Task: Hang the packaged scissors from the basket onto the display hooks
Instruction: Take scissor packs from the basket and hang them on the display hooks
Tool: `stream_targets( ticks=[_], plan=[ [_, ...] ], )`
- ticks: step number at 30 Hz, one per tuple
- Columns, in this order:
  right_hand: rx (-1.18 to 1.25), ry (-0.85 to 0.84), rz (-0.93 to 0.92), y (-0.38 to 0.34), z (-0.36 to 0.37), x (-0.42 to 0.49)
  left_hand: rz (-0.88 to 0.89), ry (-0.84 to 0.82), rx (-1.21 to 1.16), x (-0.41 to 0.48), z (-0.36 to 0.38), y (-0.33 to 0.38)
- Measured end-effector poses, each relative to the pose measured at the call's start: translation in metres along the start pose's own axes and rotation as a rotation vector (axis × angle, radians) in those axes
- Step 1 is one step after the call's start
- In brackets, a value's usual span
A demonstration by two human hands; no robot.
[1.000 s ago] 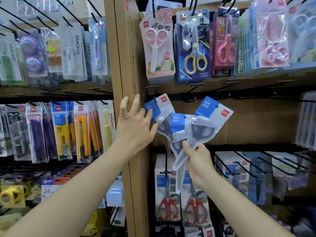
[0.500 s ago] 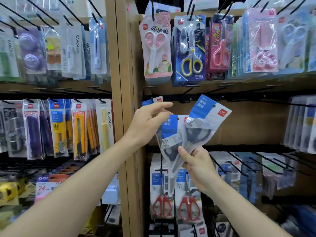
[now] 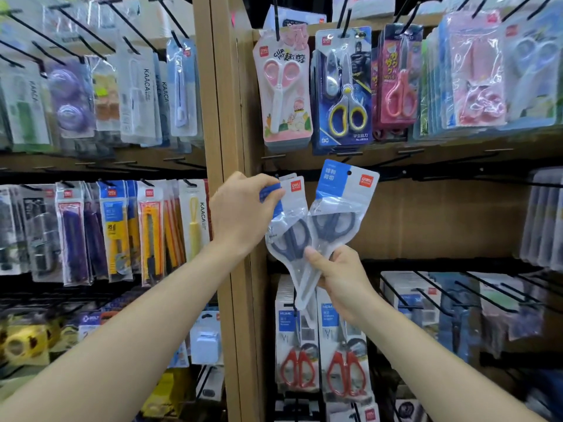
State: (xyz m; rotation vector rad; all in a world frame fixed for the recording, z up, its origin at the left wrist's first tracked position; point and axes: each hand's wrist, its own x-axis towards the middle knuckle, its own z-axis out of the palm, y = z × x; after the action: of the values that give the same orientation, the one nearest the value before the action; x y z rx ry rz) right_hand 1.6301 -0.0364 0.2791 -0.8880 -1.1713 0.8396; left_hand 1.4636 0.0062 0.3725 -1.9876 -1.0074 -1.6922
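The left hand [image 3: 240, 214] pinches the blue top card of one scissors pack [image 3: 289, 229]. The right hand [image 3: 341, 278] grips it and a second pack [image 3: 344, 202] by their tips, fanned before the hook rail [image 3: 432, 178]. One pack is being singled out; next its card's hole must meet a hook. Half a second ago the left fingers only reached for the card.

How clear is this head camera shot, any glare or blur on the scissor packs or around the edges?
Head view, centre: the held packs are sharp, their print readable, with mild sheen on the plastic. Head view, edges: the goods at left and the far right are soft; glare whitens the pink packs top right. Head view overall: even light, and the wide lens bows the shelves.
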Motion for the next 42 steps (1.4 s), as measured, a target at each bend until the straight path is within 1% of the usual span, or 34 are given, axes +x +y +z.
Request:
stream_targets(
  ticks=[1, 3, 5, 7, 12, 14, 21, 25, 30, 32, 34, 35, 39, 40, 42],
  plan=[
    [0.000, 0.040, -0.017, -0.004, 0.003, 0.002, 0.036, 0.075, 0.075, 0.004, 0.001, 0.000],
    [-0.020, 0.111, -0.048, -0.007, 0.007, 0.008, 0.111, 0.154, 0.189, 0.012, 0.004, -0.004],
    [-0.042, 0.156, -0.084, -0.009, 0.011, 0.012, 0.189, 0.166, 0.262, 0.020, 0.008, -0.013],
    [-0.047, 0.187, -0.094, -0.008, 0.011, 0.014, 0.227, 0.170, 0.307, 0.024, 0.014, -0.019],
    [-0.037, 0.203, -0.071, -0.005, 0.018, 0.014, 0.245, 0.230, 0.369, 0.027, 0.026, -0.028],
    [-0.015, 0.207, -0.093, -0.006, 0.023, 0.014, 0.251, 0.253, 0.377, 0.027, 0.028, -0.030],
    [0.004, 0.242, -0.085, -0.003, 0.025, 0.016, 0.266, 0.292, 0.424, 0.026, 0.030, -0.033],
    [0.008, 0.238, -0.068, 0.002, 0.022, 0.015, 0.262, 0.248, 0.455, 0.025, 0.030, -0.034],
    [-0.036, 0.253, -0.065, 0.008, 0.017, 0.019, 0.265, 0.117, 0.510, 0.019, 0.029, -0.033],
    [-0.071, 0.252, -0.081, 0.008, 0.015, 0.022, 0.323, 0.113, 0.510, 0.012, 0.027, -0.036],
    [-0.099, 0.234, -0.087, 0.010, 0.011, 0.024, 0.429, 0.135, 0.500, -0.001, 0.027, -0.040],
    [-0.112, 0.222, -0.078, 0.013, 0.008, 0.024, 0.457, 0.114, 0.497, -0.009, 0.028, -0.041],
    [-0.056, 0.168, -0.051, 0.023, -0.011, 0.011, 0.405, -0.121, 0.568, -0.032, 0.032, -0.038],
    [-0.080, 0.142, -0.056, 0.024, -0.018, 0.006, 0.400, -0.145, 0.561, -0.033, 0.031, -0.039],
    [-0.143, 0.062, -0.058, 0.026, -0.032, -0.002, 0.376, -0.132, 0.435, -0.032, 0.027, -0.036]
  ],
)
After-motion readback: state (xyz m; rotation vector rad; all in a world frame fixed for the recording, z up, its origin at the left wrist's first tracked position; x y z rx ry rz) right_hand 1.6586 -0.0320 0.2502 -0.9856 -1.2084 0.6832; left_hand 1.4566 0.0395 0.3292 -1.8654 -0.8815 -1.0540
